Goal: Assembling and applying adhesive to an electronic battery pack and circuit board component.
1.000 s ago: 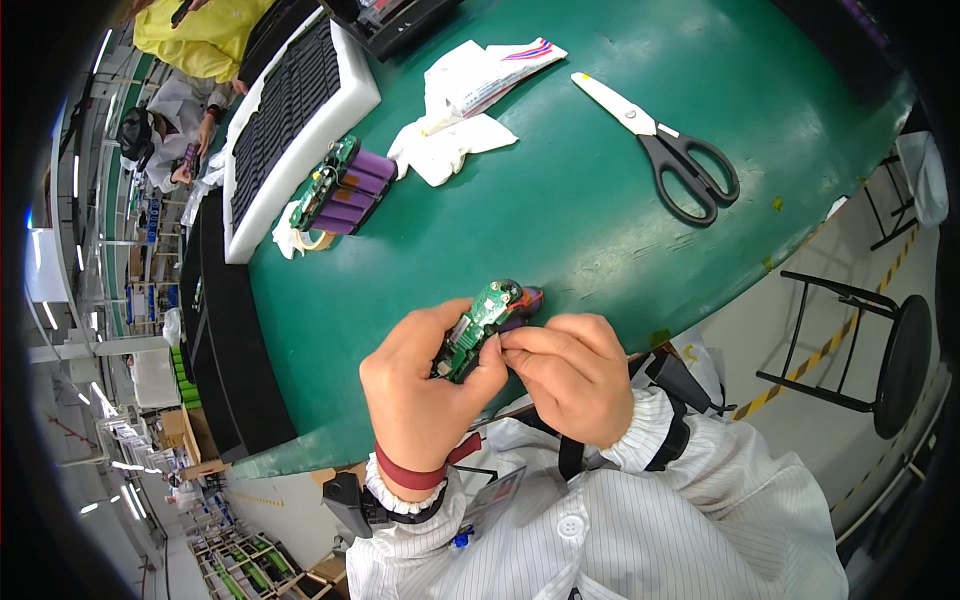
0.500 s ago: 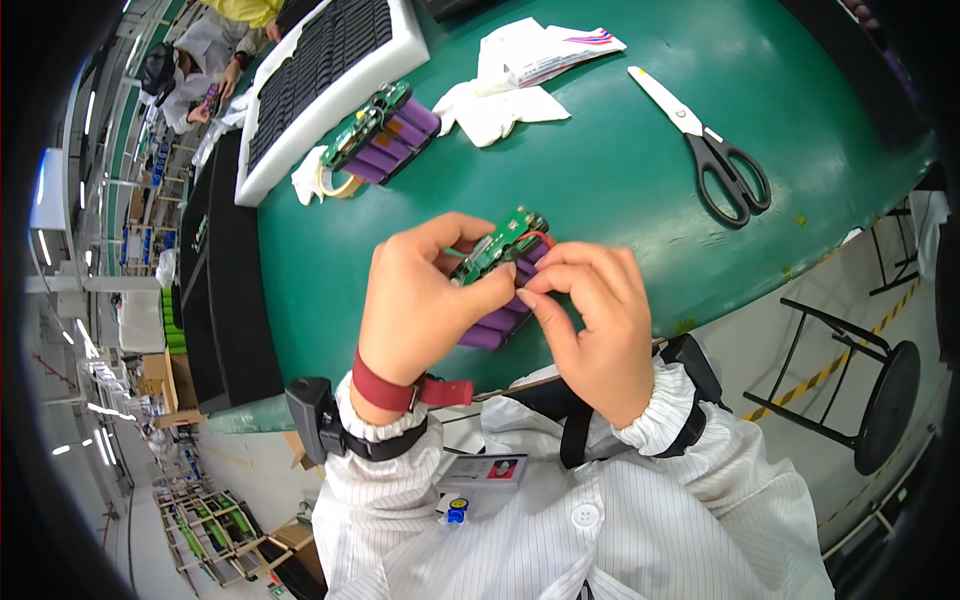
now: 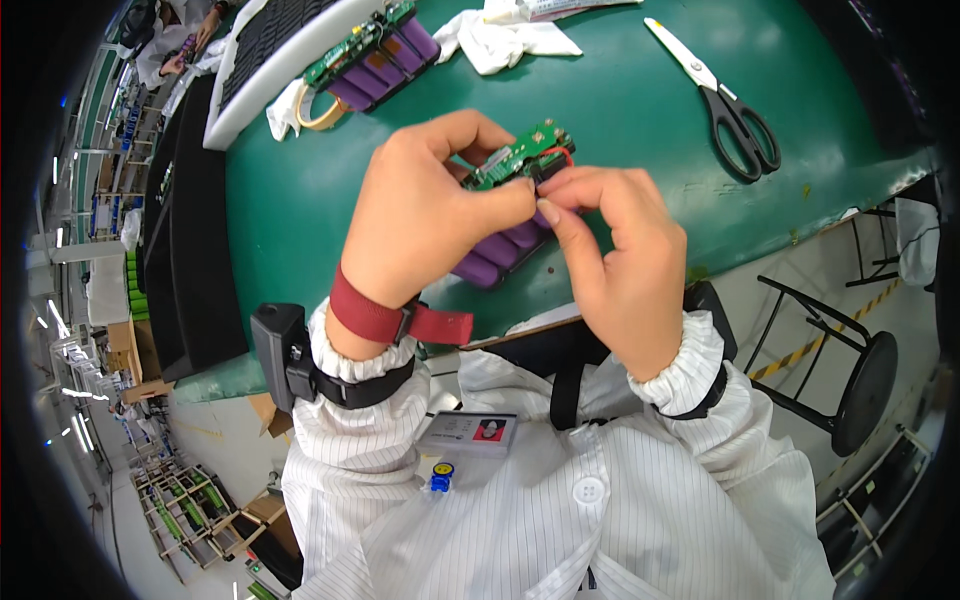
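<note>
My left hand (image 3: 415, 205) grips a battery pack (image 3: 480, 265) of purple cylindrical cells, its thumb lying across the near face. Along the pack's upper side runs a green circuit board (image 3: 515, 160), with a short red wire (image 3: 560, 153) looping at its right end. The pack is held tilted above the green table (image 3: 640, 110). At the pack's right end, my right hand (image 3: 630, 255) has thumb and forefinger pinched together just below the red wire. Whatever sits between those fingertips is too small and hidden to make out.
Scissors with black handles (image 3: 735, 135) lie at the right. A second purple battery pack (image 3: 375, 70) stands far left beside a tape roll (image 3: 322, 115), a white cloth (image 3: 510, 45) and a white-framed black tray (image 3: 225, 105). A black stool (image 3: 865, 395) is beyond the table edge.
The view has shifted, so table, hands and tools all sit higher in the picture. My left hand keeps its grip on the pack; the right fingers stay pinched at its right end.
</note>
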Action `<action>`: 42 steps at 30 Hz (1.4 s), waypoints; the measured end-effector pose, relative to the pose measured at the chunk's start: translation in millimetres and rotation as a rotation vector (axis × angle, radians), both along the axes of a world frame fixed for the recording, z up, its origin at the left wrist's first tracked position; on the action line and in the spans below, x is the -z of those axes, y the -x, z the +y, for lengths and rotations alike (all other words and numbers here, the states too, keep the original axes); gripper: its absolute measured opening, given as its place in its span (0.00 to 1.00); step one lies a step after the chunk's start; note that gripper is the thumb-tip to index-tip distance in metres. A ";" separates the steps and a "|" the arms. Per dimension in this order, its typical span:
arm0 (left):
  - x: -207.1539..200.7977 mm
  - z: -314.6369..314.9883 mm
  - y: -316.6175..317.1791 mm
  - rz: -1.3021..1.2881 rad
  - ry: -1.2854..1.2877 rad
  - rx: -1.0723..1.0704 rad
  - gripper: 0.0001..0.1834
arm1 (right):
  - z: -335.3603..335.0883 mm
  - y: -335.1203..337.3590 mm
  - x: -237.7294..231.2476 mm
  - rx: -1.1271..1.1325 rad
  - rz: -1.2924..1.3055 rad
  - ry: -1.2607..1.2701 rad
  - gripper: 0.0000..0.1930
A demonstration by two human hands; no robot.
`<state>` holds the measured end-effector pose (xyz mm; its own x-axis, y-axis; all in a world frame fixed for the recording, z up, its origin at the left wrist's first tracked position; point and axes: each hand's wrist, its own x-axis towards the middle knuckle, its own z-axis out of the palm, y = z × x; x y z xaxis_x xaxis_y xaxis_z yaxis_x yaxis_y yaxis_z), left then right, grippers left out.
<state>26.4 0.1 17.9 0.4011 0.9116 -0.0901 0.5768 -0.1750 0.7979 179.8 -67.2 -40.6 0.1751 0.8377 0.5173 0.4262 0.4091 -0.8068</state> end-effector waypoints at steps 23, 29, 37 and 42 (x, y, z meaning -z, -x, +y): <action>-0.1 -3.5 0.3 -0.026 0.011 0.013 0.13 | 2.0 -8.0 -2.8 -0.014 0.019 0.092 0.05; -3.8 -5.2 -1.1 0.022 -0.053 0.045 0.13 | 1.3 -8.1 -4.2 -0.040 0.115 0.189 0.06; -2.5 -3.6 0.1 0.040 -0.014 0.054 0.12 | 4.7 -2.1 3.2 0.019 0.104 0.046 0.05; -2.3 -2.3 -1.3 0.038 -0.024 0.062 0.12 | 8.6 -2.3 9.6 0.059 -0.006 -0.069 0.06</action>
<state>27.7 -2.3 20.1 0.4536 0.8872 -0.0850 0.5943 -0.2300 0.7707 182.1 -58.6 -50.2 0.2197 0.7882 0.5748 0.4554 0.4382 -0.7749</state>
